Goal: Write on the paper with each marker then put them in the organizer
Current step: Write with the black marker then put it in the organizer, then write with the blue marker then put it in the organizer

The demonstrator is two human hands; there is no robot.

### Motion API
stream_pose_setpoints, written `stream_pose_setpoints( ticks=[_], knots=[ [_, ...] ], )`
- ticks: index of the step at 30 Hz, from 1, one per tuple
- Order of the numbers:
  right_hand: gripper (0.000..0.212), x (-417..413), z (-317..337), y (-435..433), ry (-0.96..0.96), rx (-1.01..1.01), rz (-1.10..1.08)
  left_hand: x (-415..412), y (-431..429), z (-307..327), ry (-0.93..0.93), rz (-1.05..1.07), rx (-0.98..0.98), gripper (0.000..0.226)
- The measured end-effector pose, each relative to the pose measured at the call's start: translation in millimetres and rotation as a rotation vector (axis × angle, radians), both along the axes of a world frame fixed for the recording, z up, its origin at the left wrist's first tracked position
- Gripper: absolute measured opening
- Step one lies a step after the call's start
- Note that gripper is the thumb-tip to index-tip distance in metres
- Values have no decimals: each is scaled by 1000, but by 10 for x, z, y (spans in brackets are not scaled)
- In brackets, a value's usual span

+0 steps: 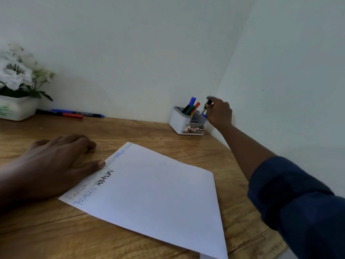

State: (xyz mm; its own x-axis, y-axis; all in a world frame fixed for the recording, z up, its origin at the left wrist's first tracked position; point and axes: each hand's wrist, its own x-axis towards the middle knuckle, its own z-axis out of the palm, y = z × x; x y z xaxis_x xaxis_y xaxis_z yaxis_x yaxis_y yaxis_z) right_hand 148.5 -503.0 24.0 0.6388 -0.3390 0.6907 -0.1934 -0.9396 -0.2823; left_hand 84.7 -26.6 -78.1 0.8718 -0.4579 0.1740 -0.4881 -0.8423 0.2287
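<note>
A white sheet of paper (153,193) lies on the wooden desk, with words in black and blue along its left edge. My left hand (56,163) rests flat on the desk, its thumb touching the paper's edge. At the far right corner stands a white and grey organizer (179,122) with several markers (192,106) standing in it. My right hand (219,113) reaches over the organizer's right side and pinches a black-capped marker (206,106), whose lower end is inside a compartment.
A white pot of white flowers (15,85) stands at the far left. Next to it, two markers (74,114) lie against the wall. Walls close the desk (130,131) at the back and right; its right edge cuts diagonally.
</note>
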Motion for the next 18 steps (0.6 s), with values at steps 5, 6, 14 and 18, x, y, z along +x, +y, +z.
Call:
stream_pose_setpoints(
  ticks=[5, 6, 14, 18],
  knots=[
    [41, -3, -93, -142, 268, -188, -53, -71, -6, 61, 21, 14, 5, 83],
    [42, -15, -84, -151, 283, -192, -45, -69, -1, 60, 21, 16, 10, 88],
    [41, -442, 36, 355, -382, -30, 199, -163, 7, 163, 51, 12, 88, 104],
    [41, -844, 0, 944, -549, -215, 432, -374, -48, 332, 112, 8, 96, 79]
  ],
)
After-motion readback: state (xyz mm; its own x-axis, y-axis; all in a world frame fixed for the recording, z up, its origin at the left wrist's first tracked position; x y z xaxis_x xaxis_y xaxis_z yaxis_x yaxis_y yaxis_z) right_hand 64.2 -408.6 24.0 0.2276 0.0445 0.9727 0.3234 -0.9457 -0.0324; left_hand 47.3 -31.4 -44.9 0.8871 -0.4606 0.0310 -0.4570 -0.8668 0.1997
